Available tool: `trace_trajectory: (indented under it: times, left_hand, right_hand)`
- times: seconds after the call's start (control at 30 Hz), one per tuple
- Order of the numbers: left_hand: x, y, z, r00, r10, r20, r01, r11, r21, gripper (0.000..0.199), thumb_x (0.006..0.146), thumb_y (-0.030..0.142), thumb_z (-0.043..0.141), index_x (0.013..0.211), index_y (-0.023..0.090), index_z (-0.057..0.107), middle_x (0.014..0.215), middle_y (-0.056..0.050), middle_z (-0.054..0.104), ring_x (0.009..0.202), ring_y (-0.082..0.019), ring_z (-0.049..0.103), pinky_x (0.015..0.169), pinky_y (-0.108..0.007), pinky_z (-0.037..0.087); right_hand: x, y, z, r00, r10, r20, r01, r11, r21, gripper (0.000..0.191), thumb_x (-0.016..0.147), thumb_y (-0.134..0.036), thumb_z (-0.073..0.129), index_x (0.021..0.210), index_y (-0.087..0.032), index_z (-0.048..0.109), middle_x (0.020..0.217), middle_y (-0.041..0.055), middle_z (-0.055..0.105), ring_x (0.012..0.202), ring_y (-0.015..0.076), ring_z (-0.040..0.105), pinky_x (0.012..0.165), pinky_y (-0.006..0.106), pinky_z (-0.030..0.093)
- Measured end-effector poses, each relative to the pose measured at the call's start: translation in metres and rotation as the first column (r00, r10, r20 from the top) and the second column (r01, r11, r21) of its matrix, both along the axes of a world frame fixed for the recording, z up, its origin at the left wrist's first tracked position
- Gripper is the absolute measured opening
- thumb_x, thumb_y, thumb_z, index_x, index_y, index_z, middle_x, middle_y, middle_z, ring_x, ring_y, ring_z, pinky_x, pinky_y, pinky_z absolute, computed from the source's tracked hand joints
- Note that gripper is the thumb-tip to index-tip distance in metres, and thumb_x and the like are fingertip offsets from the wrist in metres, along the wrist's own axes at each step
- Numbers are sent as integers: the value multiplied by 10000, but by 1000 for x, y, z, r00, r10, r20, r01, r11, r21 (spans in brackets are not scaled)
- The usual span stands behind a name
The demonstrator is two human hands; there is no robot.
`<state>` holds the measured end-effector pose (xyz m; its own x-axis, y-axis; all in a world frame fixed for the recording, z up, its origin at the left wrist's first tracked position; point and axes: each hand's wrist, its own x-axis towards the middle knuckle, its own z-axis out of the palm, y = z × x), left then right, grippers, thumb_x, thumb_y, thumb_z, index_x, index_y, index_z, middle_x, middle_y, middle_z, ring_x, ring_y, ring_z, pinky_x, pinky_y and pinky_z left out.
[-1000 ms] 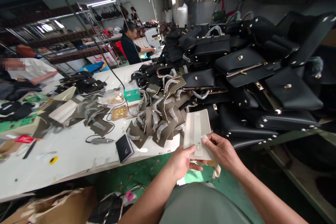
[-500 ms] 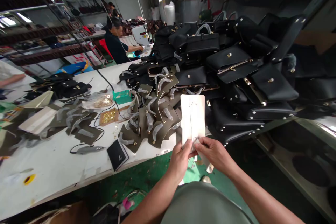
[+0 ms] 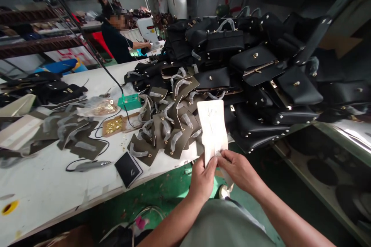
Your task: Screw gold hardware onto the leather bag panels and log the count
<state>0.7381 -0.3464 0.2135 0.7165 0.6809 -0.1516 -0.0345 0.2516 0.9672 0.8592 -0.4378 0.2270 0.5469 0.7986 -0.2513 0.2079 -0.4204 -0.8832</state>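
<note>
A pale cream bag panel [image 3: 213, 123] with a slit-like line down its middle is held up in front of me, above the table's front edge. My left hand [image 3: 203, 177] is closed on its lower left edge, thumb on the face. At the lower right edge, my right hand [image 3: 239, 170] pinches the panel close to the left thumb. A whitish strip or flap hangs below the right fingers; what it is I cannot make out. Just left of the panel lie several olive bag flaps [image 3: 162, 133] with plastic-wrapped handles and small gold clasps.
Black handbags [image 3: 257, 96] are piled behind and to the right. On the white table [image 3: 52, 185] are a grey corded hand tool [image 3: 91, 166], a black booklet [image 3: 128, 170], a box of gold hardware [image 3: 113, 125] and a green box [image 3: 129, 102]. A person [image 3: 118, 36] works at a machine beyond.
The panel has bent and tilted slightly, and my left hand has shifted a little closer to the right one. The view has turned, so table things sit farther left.
</note>
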Motion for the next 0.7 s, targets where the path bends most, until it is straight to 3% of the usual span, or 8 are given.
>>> trace_trajectory:
  times: [0.07, 0.13, 0.27, 0.4, 0.5, 0.7]
  left_hand:
    - [-6, 4, 2, 1000, 9, -14, -8, 998, 63, 362, 944, 463, 698, 1180, 196, 768, 1159, -96, 784, 1058, -255, 723, 975, -334, 556]
    - [-9, 7, 3, 1000, 0, -27, 1, 999, 35, 358, 921, 458, 727, 1160, 195, 775, 1123, -87, 793, 1031, -251, 727, 951, -322, 563]
    - [-7, 12, -4, 999, 5, -37, -11, 988, -152, 386, 818, 424, 829, 1098, 163, 779, 1061, -103, 804, 1024, -279, 741, 926, -343, 584]
    - [1, 9, -13, 993, 103, -59, -115, 953, -280, 424, 791, 414, 836, 1107, 141, 763, 1090, -138, 801, 1022, -306, 755, 918, -386, 603]
    - [6, 5, -11, 986, 121, -115, -143, 968, -206, 419, 784, 413, 831, 1107, 154, 768, 1103, -137, 800, 1052, -319, 752, 959, -395, 592]
    - [21, -17, -1, 923, 168, -347, -153, 986, 70, 510, 689, 504, 847, 1061, 165, 768, 1091, -155, 801, 1139, -412, 718, 1007, -494, 574]
  right_hand:
    - [-5, 4, -3, 999, -33, -4, 33, 999, -13, 366, 966, -483, 579, 772, -188, 674, 707, -26, 594, 701, 150, 508, 614, 253, 354]
    - [-9, 7, -5, 999, -54, -9, 54, 998, -31, 366, 961, -484, 582, 777, -187, 690, 702, -22, 609, 687, 150, 510, 602, 252, 350]
    - [-13, 8, -3, 997, -71, 11, 71, 996, -60, 403, 955, -510, 583, 736, -186, 681, 685, -9, 605, 678, 157, 513, 591, 255, 342]
    - [-9, 4, 4, 998, 26, -61, -28, 999, -37, 403, 966, -526, 569, 771, -191, 682, 710, -10, 605, 671, 150, 502, 591, 255, 339]
    - [-3, 0, 4, 997, 34, -74, -38, 998, -51, 358, 948, -474, 603, 741, -191, 675, 679, -6, 594, 641, 152, 482, 568, 272, 309]
    - [7, -24, -12, 993, -48, 108, 52, 998, -38, 235, 860, -263, 643, 635, -196, 636, 621, -2, 595, 618, 148, 482, 558, 286, 294]
